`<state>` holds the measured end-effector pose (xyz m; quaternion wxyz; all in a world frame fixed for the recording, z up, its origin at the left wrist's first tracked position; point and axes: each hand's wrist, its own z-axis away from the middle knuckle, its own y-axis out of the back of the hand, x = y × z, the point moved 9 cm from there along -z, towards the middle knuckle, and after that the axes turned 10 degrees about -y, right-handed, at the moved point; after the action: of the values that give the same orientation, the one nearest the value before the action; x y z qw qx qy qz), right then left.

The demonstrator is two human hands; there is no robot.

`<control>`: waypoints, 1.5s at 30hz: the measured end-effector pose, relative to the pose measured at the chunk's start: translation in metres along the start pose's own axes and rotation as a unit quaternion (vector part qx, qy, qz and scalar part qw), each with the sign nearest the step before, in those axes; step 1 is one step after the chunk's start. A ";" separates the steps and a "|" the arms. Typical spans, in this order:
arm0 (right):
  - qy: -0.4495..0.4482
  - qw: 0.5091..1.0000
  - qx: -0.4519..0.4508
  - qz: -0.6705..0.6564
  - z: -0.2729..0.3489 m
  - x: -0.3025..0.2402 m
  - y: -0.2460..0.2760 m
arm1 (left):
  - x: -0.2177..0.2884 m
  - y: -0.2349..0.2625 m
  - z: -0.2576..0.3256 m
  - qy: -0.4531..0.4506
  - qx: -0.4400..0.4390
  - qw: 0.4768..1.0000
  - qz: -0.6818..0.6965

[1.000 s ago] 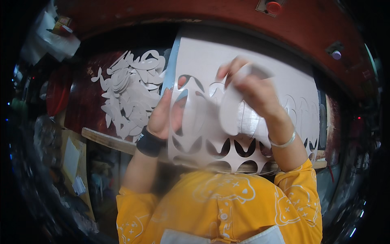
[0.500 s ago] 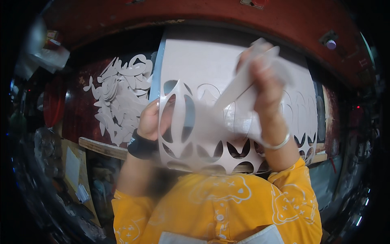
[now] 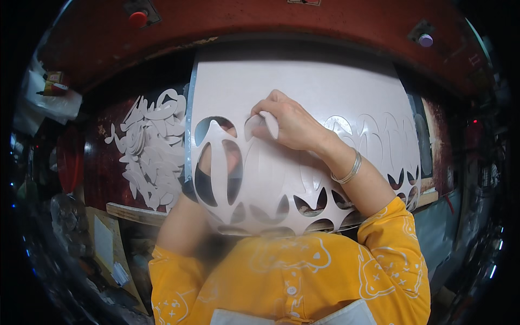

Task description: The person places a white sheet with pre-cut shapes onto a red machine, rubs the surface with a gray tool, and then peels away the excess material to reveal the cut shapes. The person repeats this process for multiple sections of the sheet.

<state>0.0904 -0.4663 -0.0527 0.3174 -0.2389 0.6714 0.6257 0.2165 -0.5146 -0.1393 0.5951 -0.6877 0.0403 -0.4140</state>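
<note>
A large pale sheet (image 3: 292, 70) with rows of petal-shaped cuts lies in front of me, its near end curling down towards my yellow top. My right hand (image 3: 292, 122) is closed over the left part of the sheet, pinching the raised curved end of a pale cut-out piece (image 3: 269, 124). Behind the sheet's left edge is my left hand (image 3: 232, 157), seen only in parts through the openings, with a dark band at its wrist. Most of its fingers are hidden. Farther right, curved cut outlines (image 3: 379, 135) still hold their pieces in the sheet.
A heap of loose pale cut-outs (image 3: 154, 146) lies on the dark red surface to the left. Across the far side runs a red machine beam (image 3: 260, 21) with a red button (image 3: 138, 20) and a purple knob (image 3: 426, 40). A wooden strip (image 3: 138, 213) edges the table.
My right hand has come down and left from above the sheet, where it held several long pieces, to a cut outline. My left hand has slipped farther behind the sheet. The view has shifted slightly.
</note>
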 end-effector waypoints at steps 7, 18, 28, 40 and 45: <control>-0.130 0.960 0.123 -0.218 0.015 0.015 0.067 | 0.002 0.007 0.010 0.029 -0.130 0.932 -0.336; 0.052 0.997 0.046 0.022 0.048 -0.061 0.011 | -0.013 -0.024 0.038 0.136 -0.008 0.980 -0.148; 0.081 0.854 0.271 -0.438 0.083 -0.022 0.110 | -0.054 -0.030 0.043 0.211 -0.098 0.970 -0.067; -0.073 0.995 0.059 -0.015 0.068 -0.005 0.024 | -0.050 -0.054 0.041 0.208 -0.058 0.976 -0.037; 0.073 0.971 0.219 -0.061 0.094 -0.046 0.096 | -0.055 -0.057 0.041 0.246 -0.061 0.967 0.026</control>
<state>0.0652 -0.3673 0.0452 0.3493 -0.2491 0.7975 0.4242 0.1807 -0.4358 -0.1171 0.5341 -0.5985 0.2282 -0.5517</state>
